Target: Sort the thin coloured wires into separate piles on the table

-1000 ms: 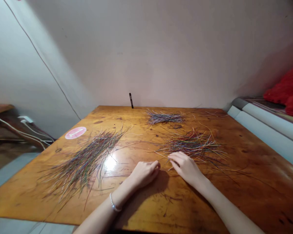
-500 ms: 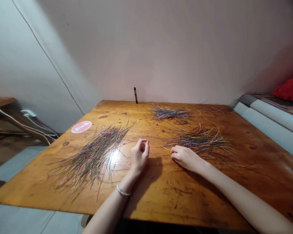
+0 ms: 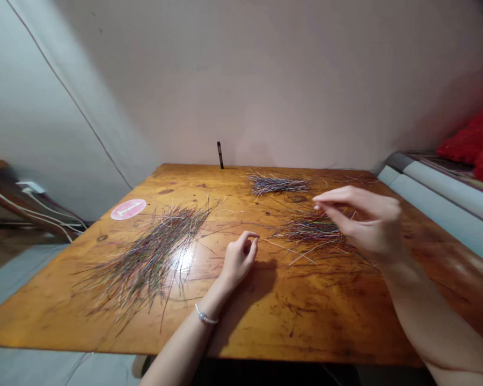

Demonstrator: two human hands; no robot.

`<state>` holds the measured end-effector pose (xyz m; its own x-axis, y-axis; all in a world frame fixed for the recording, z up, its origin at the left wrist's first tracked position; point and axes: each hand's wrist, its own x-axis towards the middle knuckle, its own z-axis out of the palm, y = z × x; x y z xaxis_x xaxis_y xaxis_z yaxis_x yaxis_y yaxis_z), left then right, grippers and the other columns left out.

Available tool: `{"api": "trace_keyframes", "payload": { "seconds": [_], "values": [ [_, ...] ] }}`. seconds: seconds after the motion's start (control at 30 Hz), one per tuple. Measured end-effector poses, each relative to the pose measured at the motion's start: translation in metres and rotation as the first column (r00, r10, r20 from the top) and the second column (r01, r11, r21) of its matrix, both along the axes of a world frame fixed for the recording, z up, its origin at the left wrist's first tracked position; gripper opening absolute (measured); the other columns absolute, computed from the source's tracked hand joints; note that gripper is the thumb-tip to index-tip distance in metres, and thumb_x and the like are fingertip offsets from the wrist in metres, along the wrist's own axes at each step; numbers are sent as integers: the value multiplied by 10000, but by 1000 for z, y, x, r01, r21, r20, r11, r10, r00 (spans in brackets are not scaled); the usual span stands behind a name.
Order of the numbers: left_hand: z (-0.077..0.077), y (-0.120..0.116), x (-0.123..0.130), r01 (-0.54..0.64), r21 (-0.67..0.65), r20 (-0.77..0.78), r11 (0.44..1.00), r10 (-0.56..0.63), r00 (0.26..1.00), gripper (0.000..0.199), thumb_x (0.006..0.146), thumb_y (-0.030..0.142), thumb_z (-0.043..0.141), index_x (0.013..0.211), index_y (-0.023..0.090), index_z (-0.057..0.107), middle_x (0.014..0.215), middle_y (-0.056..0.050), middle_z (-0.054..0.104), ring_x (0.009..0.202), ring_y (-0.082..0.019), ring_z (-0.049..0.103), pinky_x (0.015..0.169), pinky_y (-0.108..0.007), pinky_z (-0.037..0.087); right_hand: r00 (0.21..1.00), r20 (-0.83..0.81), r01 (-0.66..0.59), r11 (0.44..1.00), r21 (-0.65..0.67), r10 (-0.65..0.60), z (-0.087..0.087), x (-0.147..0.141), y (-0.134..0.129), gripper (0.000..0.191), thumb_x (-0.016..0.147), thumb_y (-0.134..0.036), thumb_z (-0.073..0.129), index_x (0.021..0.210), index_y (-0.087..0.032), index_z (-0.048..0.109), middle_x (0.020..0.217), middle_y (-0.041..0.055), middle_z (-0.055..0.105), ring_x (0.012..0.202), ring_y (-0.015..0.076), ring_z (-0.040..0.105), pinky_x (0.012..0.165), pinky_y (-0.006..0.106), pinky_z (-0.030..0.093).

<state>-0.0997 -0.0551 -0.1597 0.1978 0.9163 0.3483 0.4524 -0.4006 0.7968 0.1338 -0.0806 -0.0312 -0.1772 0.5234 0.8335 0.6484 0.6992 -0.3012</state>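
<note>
The desk [image 3: 306, 316] is a varnished wooden top carrying three loose piles of thin multicoloured wire strands. The largest pile [image 3: 147, 262] lies at the left, its strands fanned diagonally. The smallest pile [image 3: 279, 185], a compact bundle, lies near the rear edge. The middle pile [image 3: 308, 230] lies at the right, below the right hand [image 3: 364, 225]. That hand is raised clear of the desk; its fingers [image 3: 326, 201] are bent, with thumb and index narrowed toward each other. Whether they hold a strand cannot be determined. The left hand [image 3: 239, 261] rests on the desk between the largest and middle piles; its fingers [image 3: 251, 241] curl loosely, holding nothing visible. A beaded bracelet [image 3: 205, 317] encircles the left wrist. A round pink sticker [image 3: 127, 209] bearing a numeral 1 sits at the left of the desk. A small black upright object [image 3: 220, 154] stands at the rear edge.
</note>
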Motion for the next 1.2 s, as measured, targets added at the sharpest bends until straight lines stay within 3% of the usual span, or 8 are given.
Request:
{"api": "trace_keyframes", "payload": {
  "seconds": [0.17,0.23,0.3,0.37,0.53,0.63,0.83,1.2],
  "values": [
    [0,2,1,-58,4,35,998,58,998,269,891,366,449,863,138,588,482,82,310,442,-84,282,441,-188,206,929,-244,353,868,349,-279,3,14,-29,284,722,-99,710,938,-284,721,885,-15,739,771,176,688,687,313,558],
    [-1,1,2,-64,12,37,998,63,997,263,893,364,450,872,138,581,485,82,320,440,-83,290,438,-186,209,920,-131,390,824,411,-370,-11,21,-38,300,736,-107,703,969,-295,711,900,-26,742,757,154,698,679,274,563],
    [-1,-1,2,-68,57,5,996,68,998,240,905,338,438,929,135,564,484,88,330,426,-80,294,435,-182,221,946,179,196,919,343,-269,-31,23,-42,324,763,-110,678,1049,-263,678,961,6,734,792,151,703,681,246,578],
    [-1,-2,1,-81,159,-67,984,92,993,208,916,294,426,987,135,540,482,95,343,406,-75,302,432,-178,237,952,273,75,967,243,-142,-54,19,-40,300,805,-61,608,1080,-169,657,992,85,724,915,189,686,777,290,578],
    [4,-5,6,19,434,-195,901,73,978,112,921,199,432,961,160,529,562,55,535,451,-69,487,486,-159,364,935,314,-188,981,45,164,-93,-2,-24,200,870,-56,506,981,-83,670,967,151,714,958,210,664,811,324,570],
    [8,-11,19,212,546,-265,810,-73,961,93,909,129,454,959,155,528,679,4,635,548,-79,581,544,-162,422,941,292,-196,979,55,172,-97,-5,-21,197,892,-85,481,945,-115,669,1033,152,700,977,216,655,797,339,572],
    [2,-21,49,451,590,-343,669,-298,891,174,937,97,382,1054,99,511,586,17,558,450,-84,471,440,-191,344,946,183,-258,963,-81,269,-105,6,-22,215,918,-163,459,1074,-141,605,951,111,723,831,182,689,690,299,585],
    [-9,-15,49,460,594,-395,660,-260,881,180,958,131,320,935,122,498,518,40,485,393,-85,376,394,-213,276,941,182,-290,957,-7,286,-106,13,-32,197,893,-92,492,1005,-91,653,903,127,736,826,161,692,710,234,573]
  ]
}}
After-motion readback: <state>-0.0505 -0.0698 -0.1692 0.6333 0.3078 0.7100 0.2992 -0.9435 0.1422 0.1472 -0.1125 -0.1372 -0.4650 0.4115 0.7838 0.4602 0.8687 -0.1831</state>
